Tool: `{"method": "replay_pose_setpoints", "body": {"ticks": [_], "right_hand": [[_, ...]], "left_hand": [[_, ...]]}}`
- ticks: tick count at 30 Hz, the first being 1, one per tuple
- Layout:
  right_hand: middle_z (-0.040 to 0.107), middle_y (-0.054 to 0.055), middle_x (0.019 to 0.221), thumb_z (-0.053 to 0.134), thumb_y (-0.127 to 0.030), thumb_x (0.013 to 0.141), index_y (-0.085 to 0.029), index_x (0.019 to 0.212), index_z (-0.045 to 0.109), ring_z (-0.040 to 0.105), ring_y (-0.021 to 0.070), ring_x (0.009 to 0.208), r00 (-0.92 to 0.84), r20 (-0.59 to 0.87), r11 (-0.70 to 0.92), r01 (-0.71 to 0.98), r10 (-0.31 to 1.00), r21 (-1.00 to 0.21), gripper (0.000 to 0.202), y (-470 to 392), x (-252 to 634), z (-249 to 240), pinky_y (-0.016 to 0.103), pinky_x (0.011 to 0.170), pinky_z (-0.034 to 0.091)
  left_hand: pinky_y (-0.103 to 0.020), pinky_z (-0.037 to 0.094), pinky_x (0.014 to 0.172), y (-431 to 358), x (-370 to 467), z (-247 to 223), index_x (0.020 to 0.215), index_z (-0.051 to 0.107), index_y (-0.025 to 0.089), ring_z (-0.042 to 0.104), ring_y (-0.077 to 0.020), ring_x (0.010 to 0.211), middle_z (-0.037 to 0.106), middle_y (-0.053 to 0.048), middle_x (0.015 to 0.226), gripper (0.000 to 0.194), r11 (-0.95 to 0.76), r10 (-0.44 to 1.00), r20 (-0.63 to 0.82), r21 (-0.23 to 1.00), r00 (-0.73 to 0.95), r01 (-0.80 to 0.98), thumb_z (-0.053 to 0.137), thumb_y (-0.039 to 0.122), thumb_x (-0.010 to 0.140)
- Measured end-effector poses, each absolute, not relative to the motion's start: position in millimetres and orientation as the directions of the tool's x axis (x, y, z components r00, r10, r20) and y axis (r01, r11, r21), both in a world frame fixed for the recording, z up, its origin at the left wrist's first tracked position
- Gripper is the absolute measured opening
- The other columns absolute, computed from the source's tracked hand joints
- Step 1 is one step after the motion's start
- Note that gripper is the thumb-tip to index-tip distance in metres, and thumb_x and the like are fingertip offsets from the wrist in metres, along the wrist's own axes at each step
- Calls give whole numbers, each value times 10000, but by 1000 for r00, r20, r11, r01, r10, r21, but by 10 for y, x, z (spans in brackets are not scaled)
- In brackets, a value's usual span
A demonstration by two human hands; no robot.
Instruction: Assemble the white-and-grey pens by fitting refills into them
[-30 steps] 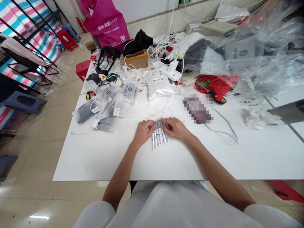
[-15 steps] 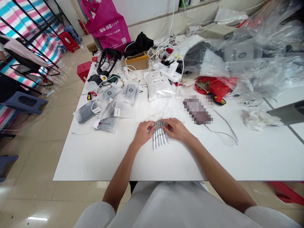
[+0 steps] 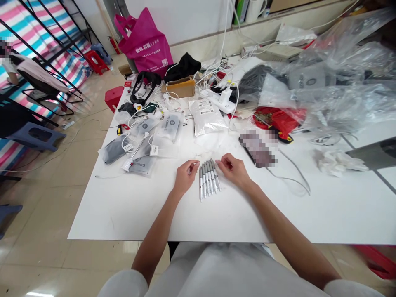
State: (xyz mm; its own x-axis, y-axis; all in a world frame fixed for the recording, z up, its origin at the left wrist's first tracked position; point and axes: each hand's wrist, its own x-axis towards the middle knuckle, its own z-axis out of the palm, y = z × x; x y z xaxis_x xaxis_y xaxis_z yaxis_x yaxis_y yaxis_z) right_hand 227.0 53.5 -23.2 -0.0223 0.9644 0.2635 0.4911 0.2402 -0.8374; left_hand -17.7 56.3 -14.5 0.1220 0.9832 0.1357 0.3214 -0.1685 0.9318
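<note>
both left hand and right hand (empty, curled, partly open) flank the pens.

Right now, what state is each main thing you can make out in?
Pens: lying side by side, unheld
Left hand: curled, holding nothing
Right hand: curled, holding nothing
Pink bag: standing upright
White parcel: lying flat, seal unclear
White tissue: crumpled
Clear plastic: crumpled, heaped

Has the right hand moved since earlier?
Yes, the right hand has shifted slightly rightward relative to the pens: earlier it overlapped their far ends; now it sits just beside them.
</note>
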Motion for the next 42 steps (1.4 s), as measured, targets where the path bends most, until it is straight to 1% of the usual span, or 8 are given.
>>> {"method": "replay_pose_setpoints", "body": {"ticks": [3, 6, 8, 10, 15, 19, 28, 42], "right_hand": [[281, -70, 608, 751, -590, 942, -244, 672, 322, 256, 111, 588, 162, 194, 131, 335, 968, -933, 614, 593, 2268, -170, 297, 555, 258], [193, -72, 620, 785, -665, 892, -253, 648, 198, 192, 100, 588, 194, 136, 93, 214, 972, -972, 757, 731, 2246, -148, 297, 528, 204], [173, -81, 608, 783, -713, 872, -264, 650, 178, 197, 87, 546, 182, 101, 77, 134, 978, -988, 786, 855, 2210, -165, 289, 498, 197], [157, -93, 593, 786, -757, 842, -274, 648, 172, 215, 79, 500, 166, 67, 61, 41, 984, -997, 805, 977, 2157, -196, 279, 468, 206], [111, -112, 588, 845, -763, 759, -276, 625, 154, 188, 62, 453, 140, 32, 51, -132, 990, -990, 857, 1127, 2041, -264, 270, 437, 207], [107, -110, 590, 885, -687, 745, -269, 608, 151, 176, 54, 447, 143, 9, 39, -208, 990, -977, 856, 1088, 2055, -302, 268, 436, 197], [80, -104, 632, 884, -522, 789, -261, 629, 140, 147, 45, 466, 204, -39, 22, -289, 978, -957, 805, 1008, 2118, -347, 260, 445, 173], [75, -99, 630, 837, -398, 775, -264, 622, 139, 152, 39, 455, 242, -22, 42, -253, 970, -966, 727, 985, 2102, -338, 254, 434, 145]], "left_hand": [[-263, 430, 624, 610, -192, -99, 1027, 766, 205, 529, -121, 662, 615, 0, 737, 445, -57, 998, 55, 987, 15, 152, 653, 635, 1015], [-233, 285, 487, 716, -179, -28, 869, 647, 199, 376, -77, 538, 481, 44, 678, 534, 39, 997, -43, 997, -60, -60, 692, 725, 947], [-218, 203, 456, 805, -154, 26, 745, 457, 214, 270, -55, 505, 351, 79, 644, 621, 76, 993, -93, 978, -76, -193, 757, 738, 888], [-207, 165, 446, 890, -123, 63, 712, 281, 231, 207, -45, 499, 232, 99, 634, 744, 102, 989, -129, 949, -75, -300, 828, 721, 828], [-198, 146, 421, 1018, -82, 21, 693, 144, 231, 132, -23, 469, 115, 116, 608, 914, 167, 979, -200, 877, -26, -451, 975, 612, 685], [-199, 127, 405, 1031, -113, -41, 680, 142, 224, 127, -19, 447, 119, 117, 581, 919, 216, 969, -246, 839, 5, -500, 1008, 533, 658], [-197, 123, 407, 1011, -117, -29, 664, 149, 216, 125, -12, 441, 120, 113, 581, 911, 282, 953, -299, 815, 49, -506, 1017, 494, 670], [-192, 134, 401, 966, -111, -29, 669, 139, 216, 119, -16, 449, 110, 104, 599, 907, 244, 964, -265, 833, 28, -496, 1007, 477, 688]]}}
